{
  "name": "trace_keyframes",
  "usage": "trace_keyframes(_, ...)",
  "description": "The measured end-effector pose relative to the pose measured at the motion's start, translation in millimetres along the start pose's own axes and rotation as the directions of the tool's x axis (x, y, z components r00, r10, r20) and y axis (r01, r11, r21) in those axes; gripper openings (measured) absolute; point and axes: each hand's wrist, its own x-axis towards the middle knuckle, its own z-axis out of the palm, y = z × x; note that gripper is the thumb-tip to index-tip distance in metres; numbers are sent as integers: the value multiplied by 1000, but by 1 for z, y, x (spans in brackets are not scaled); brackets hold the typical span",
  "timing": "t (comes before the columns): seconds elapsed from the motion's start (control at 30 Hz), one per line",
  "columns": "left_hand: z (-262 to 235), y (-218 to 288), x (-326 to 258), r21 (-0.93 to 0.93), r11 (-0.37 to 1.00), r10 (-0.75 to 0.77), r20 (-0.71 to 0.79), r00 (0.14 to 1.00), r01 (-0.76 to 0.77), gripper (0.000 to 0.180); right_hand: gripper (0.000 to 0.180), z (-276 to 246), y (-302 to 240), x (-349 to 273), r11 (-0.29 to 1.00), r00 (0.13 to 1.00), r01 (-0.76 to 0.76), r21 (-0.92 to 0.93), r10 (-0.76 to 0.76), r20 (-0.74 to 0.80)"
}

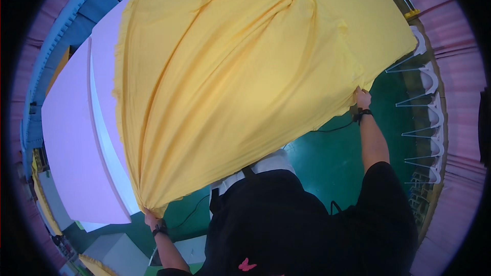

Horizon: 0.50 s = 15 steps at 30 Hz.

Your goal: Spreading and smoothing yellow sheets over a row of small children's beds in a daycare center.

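Note:
A large yellow cloth (240, 82) with frayed edges is stretched between my two hands. Its far part lies over the table and is bunched into a twist near the top, with creases fanning from there. My left hand (152, 218) is closed on the near left corner, where the folds gather tightly. On the right, my right hand (363, 98) pinches the near right edge. Both wrists carry dark bands. Between the hands, the cloth's near edge hangs in front of my body, above the floor.
A pale lilac tabletop (71, 138) shows left of the cloth. White folding chairs (432, 117) line the right side. Green floor (327, 163) shows below, crossed by dark cables. A white box (115, 255) stands at the lower left. Pink curtains (465, 92) and a blue drape (51, 36) hang around.

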Motion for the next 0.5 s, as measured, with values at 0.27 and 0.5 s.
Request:
trace_keyframes(0.27,-7,1,-1,-238,969,4,261,965,61,61,32,-1,39,35,999,984,-48,-17,44,-172)
trace_keyframes(0.5,3,-6,8,-509,831,101,535,839,225,57,45,-11,56,19,853,988,-153,500,123,93)
